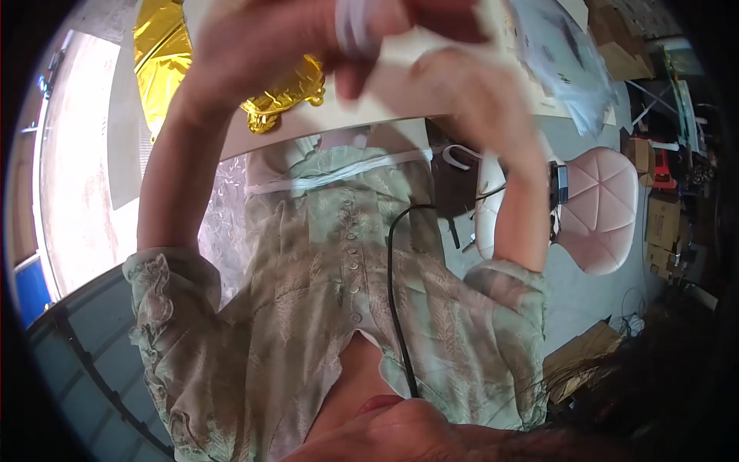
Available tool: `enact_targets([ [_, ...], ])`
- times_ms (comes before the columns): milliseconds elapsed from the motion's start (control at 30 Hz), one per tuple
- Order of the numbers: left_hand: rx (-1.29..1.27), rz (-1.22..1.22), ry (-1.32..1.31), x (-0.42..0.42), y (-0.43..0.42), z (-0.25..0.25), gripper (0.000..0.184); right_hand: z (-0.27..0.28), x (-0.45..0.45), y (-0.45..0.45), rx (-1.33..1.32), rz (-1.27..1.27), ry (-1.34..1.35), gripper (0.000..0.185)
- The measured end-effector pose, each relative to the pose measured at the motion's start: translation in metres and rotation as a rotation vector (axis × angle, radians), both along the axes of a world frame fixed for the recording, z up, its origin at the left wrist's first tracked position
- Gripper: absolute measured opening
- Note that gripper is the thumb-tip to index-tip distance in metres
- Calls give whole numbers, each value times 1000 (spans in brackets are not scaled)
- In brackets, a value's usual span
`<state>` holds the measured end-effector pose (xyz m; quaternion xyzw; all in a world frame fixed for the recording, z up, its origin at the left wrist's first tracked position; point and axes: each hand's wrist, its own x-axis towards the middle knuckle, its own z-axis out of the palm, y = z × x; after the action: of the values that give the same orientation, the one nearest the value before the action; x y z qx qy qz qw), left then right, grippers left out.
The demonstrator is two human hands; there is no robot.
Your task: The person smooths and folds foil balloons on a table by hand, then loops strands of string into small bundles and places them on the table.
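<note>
My left hand (289, 46) reaches in from the left, raised over the table (308, 127) and blurred. A white band (356, 25) runs across it near the fingers; whether it is worn or held, I cannot tell. Opposite it, my right hand (469, 88) is smeared by motion, with its fingers bent toward the left one. Nothing can be made out in its grasp. Shiny gold foil (163, 54) lies under and beside my left forearm, and its crinkled end (289, 91) shows near the table's front edge.
A clear plastic bag (558, 58) lies at the table's right. A pale quilted chair (596, 208) stands right of my body, with cardboard boxes (663, 223) beyond. A black cable (392, 285) hangs down my front. At the far left is a bright white surface (77, 146).
</note>
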<state>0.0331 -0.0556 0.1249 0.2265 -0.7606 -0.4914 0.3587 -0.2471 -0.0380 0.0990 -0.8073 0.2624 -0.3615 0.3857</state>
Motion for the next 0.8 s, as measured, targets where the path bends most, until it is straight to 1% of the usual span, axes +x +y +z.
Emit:
enact_targets([
  [33,-112,24,106,-16,-8,7,43,5,9,17,-136,94,153,14],
  [67,47,177,50,4,-11,-48,39,12,15,33,-266,186,307,13],
  [100,48,178,53,-5,-10,-41,39,19,9,30,-192,152,149,13],
  [167,-596,-267,-236,-34,4,-13,24,23,-5,19,-58,-65,-42,14],
  [200,-598,-270,-237,-36,12,-1,24,20,-7,1,-15,-245,-75,14],
  [233,-329,-164,-32,-38,20,12,24,4,1,-6,-107,-169,24,14],
  [267,-59,-55,170,-41,22,18,25,-2,2,8,-228,-52,133,13],
  [300,-252,46,60,-43,10,5,22,2,12,24,-349,71,220,12],
  [333,-231,94,-3,-48,9,-11,20,9,16,33,-412,176,233,11],
  [367,-293,21,-220,-43,9,-15,18,15,10,37,-312,133,61,10],
  [400,-348,-57,-439,-38,11,-18,17,14,2,27,-253,8,24,10],
  [433,-379,-245,-266,-42,14,-17,18,13,-5,16,-188,-113,-21,11],
  [467,-384,-250,-267,-42,21,-13,18,8,-9,6,-145,-242,13,12],
  [500,-112,-166,-38,-40,28,-8,20,-6,-5,11,-193,-210,91,12],
  [533,163,-75,191,-41,31,-5,22,-9,4,24,-353,-134,186,9],
  [567,-144,199,71,-53,29,-6,23,-2,11,36,-359,-100,166,9],
  [600,-141,204,71,-52,30,-12,23,5,16,44,-363,-65,147,8],
  [633,-218,192,-71,-48,30,-21,19,8,13,45,-369,-59,25,8],
  [667,-293,175,-215,-46,30,-26,15,11,9,40,-365,-55,23,8],
  [700,-348,46,-296,-46,32,-24,10,13,4,33,-276,-177,42,9],
  [733,-349,38,-295,-50,34,-25,10,12,0,25,-191,-301,62,11],
  [800,-95,118,-3,-58,38,-27,10,-9,5,20,-157,-265,12,13],
])
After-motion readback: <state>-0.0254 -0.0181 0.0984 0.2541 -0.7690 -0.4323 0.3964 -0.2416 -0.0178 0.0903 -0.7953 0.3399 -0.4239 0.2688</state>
